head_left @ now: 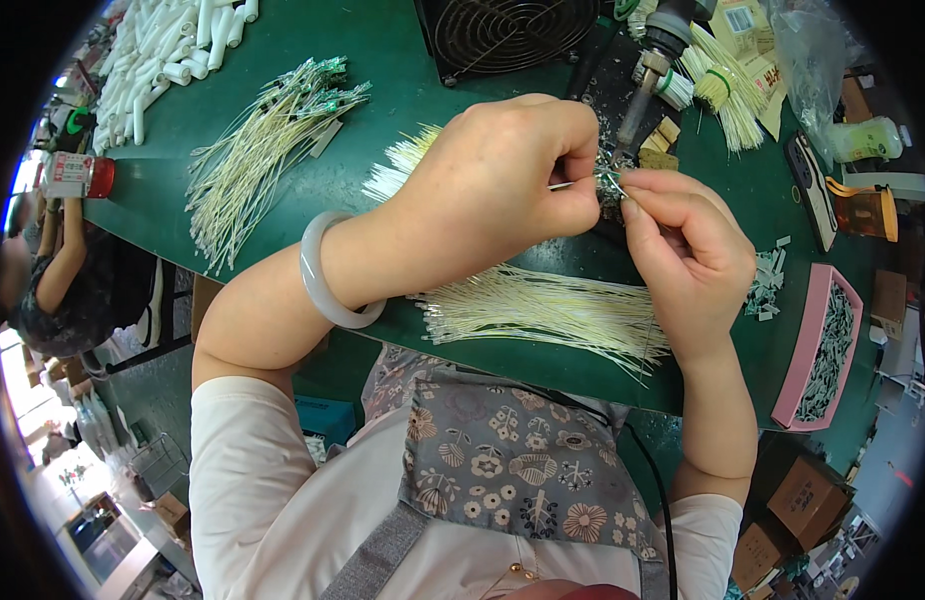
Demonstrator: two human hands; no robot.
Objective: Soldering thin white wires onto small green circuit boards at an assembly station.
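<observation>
My left hand (513, 170), with a pale bangle on its wrist, is closed in a pinch on a thin white wire (560, 186). Close against it, the fingertips of my right hand (695, 235) are pinched together on a small piece, too small to make out. Both hands meet just below the tip of a soldering iron (638, 110) that hangs pointing down. Under my wrists lies a spread bundle of white and yellow wires (543, 312). More wires (403, 165) show partly behind my left hand. Farther left is a pile of wires with small green boards (283, 140) at one end.
A black fan (508, 35) stands at the far edge of the green table (383, 50). White tubes (173, 60) are heaped far left. At right are a pink box of small green-grey pieces (818, 350), loose pieces (768, 280), a phone (811, 190) and tied wires (723, 90).
</observation>
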